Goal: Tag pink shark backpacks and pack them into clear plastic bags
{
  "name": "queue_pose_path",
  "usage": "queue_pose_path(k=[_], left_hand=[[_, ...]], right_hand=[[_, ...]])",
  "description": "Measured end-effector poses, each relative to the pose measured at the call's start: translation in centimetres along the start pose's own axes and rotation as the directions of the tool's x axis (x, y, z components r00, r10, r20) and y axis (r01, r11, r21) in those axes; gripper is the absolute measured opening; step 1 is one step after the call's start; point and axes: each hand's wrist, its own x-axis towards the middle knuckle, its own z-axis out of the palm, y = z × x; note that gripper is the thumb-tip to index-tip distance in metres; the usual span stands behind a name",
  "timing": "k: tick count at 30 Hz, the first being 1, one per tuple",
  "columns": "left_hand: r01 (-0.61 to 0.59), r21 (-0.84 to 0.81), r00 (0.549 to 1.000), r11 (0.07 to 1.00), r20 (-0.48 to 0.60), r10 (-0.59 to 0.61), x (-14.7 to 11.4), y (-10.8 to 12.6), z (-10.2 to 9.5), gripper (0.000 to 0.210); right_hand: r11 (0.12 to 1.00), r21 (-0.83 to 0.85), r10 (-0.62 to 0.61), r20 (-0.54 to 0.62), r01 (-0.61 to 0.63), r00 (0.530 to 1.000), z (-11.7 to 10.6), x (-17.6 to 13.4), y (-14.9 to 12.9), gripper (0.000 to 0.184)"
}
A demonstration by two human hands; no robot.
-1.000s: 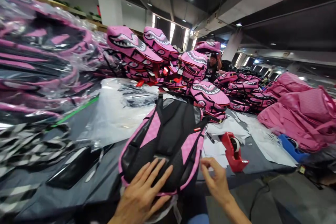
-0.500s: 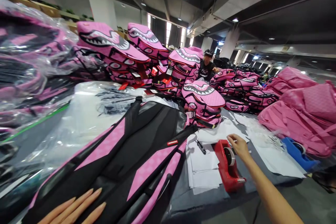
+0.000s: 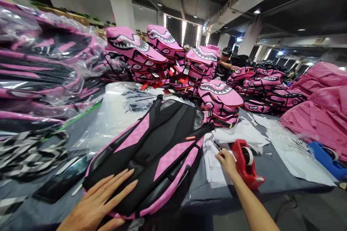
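Observation:
A black and pink backpack (image 3: 173,133) lies with its straps and padded back facing up on the table in front of me. My left hand (image 3: 105,198) rests flat on its lower end, fingers stretched out. Over a stack of white paper sheets (image 3: 213,168), my right hand (image 3: 227,162) has its fingertips pinched together. Whether something small is between them I cannot make out. A black pen-like item (image 3: 216,145) lies on the papers just beyond those fingertips. Right beside this hand stands a red tape dispenser (image 3: 245,166) with a roll in it.
Pink shark-mouth backpacks (image 3: 221,94) are piled along the back. Plastic-wrapped backpacks (image 3: 40,68) rise at left, above a dark phone-like slab (image 3: 61,180) and a checkered cloth (image 3: 32,151). Clear bags (image 3: 114,97) lie behind. Rightward are a blue tape dispenser (image 3: 326,158) and pink bags (image 3: 320,115). A person (image 3: 223,66) stands beyond.
My right hand has moved left and down, from above the red tape dispenser to the paper stack. The view has swung left and shows more of my left hand, which stays on the backpack.

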Motion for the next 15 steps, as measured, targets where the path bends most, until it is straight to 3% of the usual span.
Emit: queue_pose_path(k=[4, 6, 8, 9, 11, 13, 15], left_hand=[[0.037, -0.016, 0.999, 0.999, 0.021, -0.037, 1.3, 1.3, -1.9, 0.061], [0.071, -0.052, 0.997, 0.996, -0.023, -0.073, 2.1, 3.0, -2.3, 0.062], [0.031, -0.112, 0.992, 0.993, -0.115, -0.044, 3.3, 5.9, -1.4, 0.065], [-0.045, -0.151, 0.986, 0.988, -0.166, 0.019, 4.0, 7.7, -0.5, 0.067], [-0.203, -0.272, 0.965, 0.940, -0.220, 0.145, 5.5, 11.9, 2.0, 0.071], [-0.077, -0.467, 0.996, 0.881, -0.077, 0.046, 6.8, 16.0, 4.7, 0.086], [0.189, -0.678, 0.978, 0.710, 0.198, -0.071, 7.4, 19.1, 6.8, 0.090]], right_hand=[[0.995, -0.005, -0.102, -0.040, 0.102, 0.994, -2.0, 0.6, -1.3, 0.021], [0.986, -0.007, -0.166, -0.037, 0.166, 0.985, -3.7, 0.2, -2.7, 0.021], [0.978, -0.012, -0.209, -0.001, 0.209, 0.978, -5.5, -1.3, -4.9, 0.019], [0.974, -0.003, -0.224, 0.049, 0.225, 0.973, -6.4, -2.5, -6.2, 0.018], [0.969, 0.054, -0.248, 0.245, 0.242, 0.937, -7.9, -5.5, -9.3, 0.017], [0.968, 0.135, -0.252, 0.497, 0.212, 0.830, -9.1, -8.6, -12.1, 0.016], [0.971, 0.186, -0.235, 0.639, 0.149, 0.732, -10.0, -11.1, -13.4, 0.017]])
